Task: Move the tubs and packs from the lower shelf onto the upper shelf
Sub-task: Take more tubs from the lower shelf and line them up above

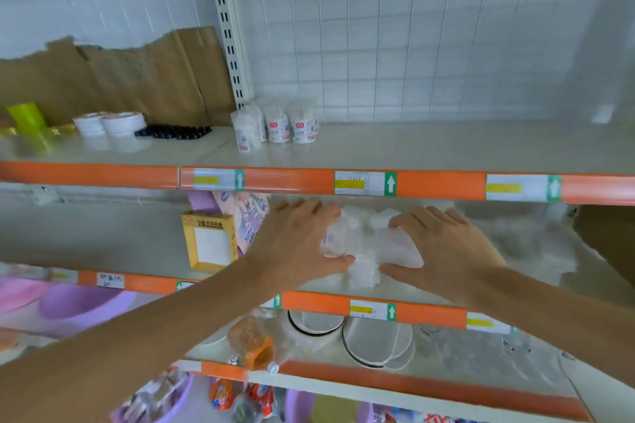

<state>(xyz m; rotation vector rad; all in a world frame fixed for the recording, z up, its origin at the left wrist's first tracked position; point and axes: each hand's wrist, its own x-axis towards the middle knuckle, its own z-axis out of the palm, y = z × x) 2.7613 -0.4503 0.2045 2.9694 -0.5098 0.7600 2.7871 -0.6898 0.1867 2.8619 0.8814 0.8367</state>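
Both my hands reach into the lower shelf [103, 240] under the orange rail. My left hand [295, 237] and my right hand [443, 247] grip a bunch of clear and white packs [367, 244] from either side, thumbs underneath. More white packs [525, 244] lie blurred to the right on the same shelf. On the upper shelf [446, 148] stand several clear tubs and packs with red labels [278, 125] near the upright post.
Cardboard [120, 75], white tape rolls [110, 124] and a black strip [173, 131] sit on the upper shelf at left. A yellow box [209, 240] and purple packs [247, 216] stand left of my hands. Plates [374, 340] lie below; a brown box [611, 240] at right.
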